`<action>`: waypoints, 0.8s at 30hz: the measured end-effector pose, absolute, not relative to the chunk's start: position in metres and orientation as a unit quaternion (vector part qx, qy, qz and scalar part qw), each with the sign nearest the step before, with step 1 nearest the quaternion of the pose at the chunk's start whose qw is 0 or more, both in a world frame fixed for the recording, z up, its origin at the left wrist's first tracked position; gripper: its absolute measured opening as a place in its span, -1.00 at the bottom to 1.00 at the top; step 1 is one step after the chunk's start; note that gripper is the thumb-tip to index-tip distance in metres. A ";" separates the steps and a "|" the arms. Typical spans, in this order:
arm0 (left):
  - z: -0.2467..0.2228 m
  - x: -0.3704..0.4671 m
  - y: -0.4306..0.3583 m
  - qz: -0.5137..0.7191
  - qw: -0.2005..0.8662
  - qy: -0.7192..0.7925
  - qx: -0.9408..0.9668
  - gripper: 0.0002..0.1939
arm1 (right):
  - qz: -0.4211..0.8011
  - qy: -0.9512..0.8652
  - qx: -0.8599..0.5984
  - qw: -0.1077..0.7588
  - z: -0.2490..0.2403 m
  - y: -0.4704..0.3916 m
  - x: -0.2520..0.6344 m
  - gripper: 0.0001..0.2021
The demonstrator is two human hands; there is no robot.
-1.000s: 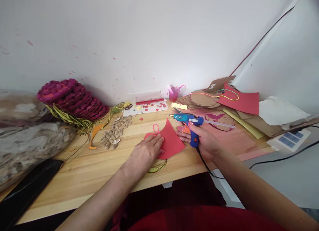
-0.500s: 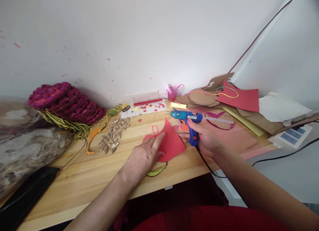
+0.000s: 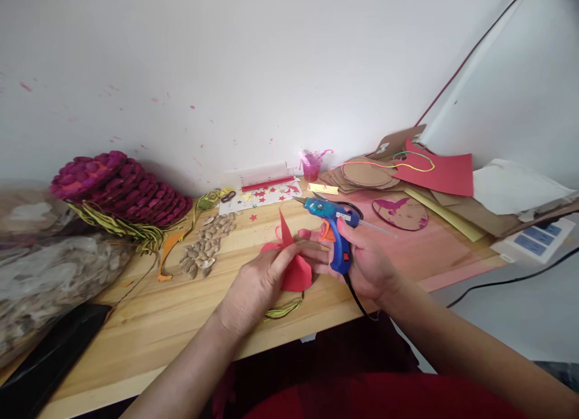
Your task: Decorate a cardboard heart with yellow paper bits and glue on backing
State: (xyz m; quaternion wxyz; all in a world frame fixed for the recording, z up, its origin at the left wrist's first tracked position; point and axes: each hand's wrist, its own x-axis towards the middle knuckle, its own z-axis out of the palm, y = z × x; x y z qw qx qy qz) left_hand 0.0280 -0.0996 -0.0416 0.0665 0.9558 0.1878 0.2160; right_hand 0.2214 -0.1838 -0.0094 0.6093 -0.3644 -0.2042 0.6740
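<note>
In my right hand [image 3: 373, 265] is a blue hot glue gun [image 3: 340, 250] with an orange trigger. Its nozzle points left, a clear glue stick juts from its rear, and the black cord hangs below. My left hand [image 3: 253, 289] pinches a sheet of red paper [image 3: 297, 275] low over the table, the paper now bent up into a narrow peak. Fingertips of my right hand reach to the paper's right side, beside the left fingers. A pink loop [image 3: 277, 232] pokes out behind the paper. Green and yellow yarn strands [image 3: 287, 309] lie under its near edge.
Brown shell-like pieces [image 3: 198, 253] and an orange scrap [image 3: 167, 256] lie left. A purple knobbly stack [image 3: 131, 187] and plastic bags [image 3: 54, 274] stand farther left. Behind are star cutouts [image 3: 260, 196] and a purple-stained cup [image 3: 312, 166]. Cardboard discs [image 3: 368, 173] and red paper lie right.
The red paper has gone from lying spread out to being folded over under my left hand. My right hand and the glue gun have moved left and slightly down, towards the paper.
</note>
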 end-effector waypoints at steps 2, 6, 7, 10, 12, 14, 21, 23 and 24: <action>-0.044 0.027 -0.098 0.190 0.068 0.200 0.959 -0.68 | 0.661 -0.202 -0.393 0.606 -0.011 -0.186 0.224 -0.65; -0.045 0.026 -0.098 0.139 0.059 0.252 0.956 -0.86 | 0.564 -0.275 -0.538 0.563 -0.012 -0.192 0.236 -0.77; -0.044 0.025 -0.098 0.139 0.060 0.259 0.954 -0.87 | 0.534 -0.306 -0.577 0.536 -0.011 -0.193 0.239 -0.79; -0.040 0.025 -0.098 0.138 0.081 0.272 0.949 -0.86 | 0.463 -0.391 -0.666 0.435 -0.006 -0.197 0.246 -0.76; -0.037 0.024 -0.098 0.133 0.106 0.280 0.945 -0.79 | 0.414 -0.439 -0.700 0.383 -0.003 -0.199 0.248 -0.72; -0.035 0.024 -0.097 0.137 0.135 0.289 0.938 -0.74 | 0.367 -0.481 -0.713 0.355 -0.002 -0.198 0.247 -0.69; -0.036 0.023 -0.095 0.147 0.180 0.302 0.925 -0.77 | 0.273 -0.579 -0.706 0.303 -0.002 -0.189 0.239 -0.66; -0.035 0.023 -0.095 0.152 0.183 0.298 0.925 -0.79 | 0.246 -0.590 -0.711 0.293 -0.002 -0.187 0.238 -0.68; -0.035 0.023 -0.095 0.155 0.184 0.297 0.924 -0.80 | 0.236 -0.596 -0.712 0.287 -0.002 -0.186 0.238 -0.69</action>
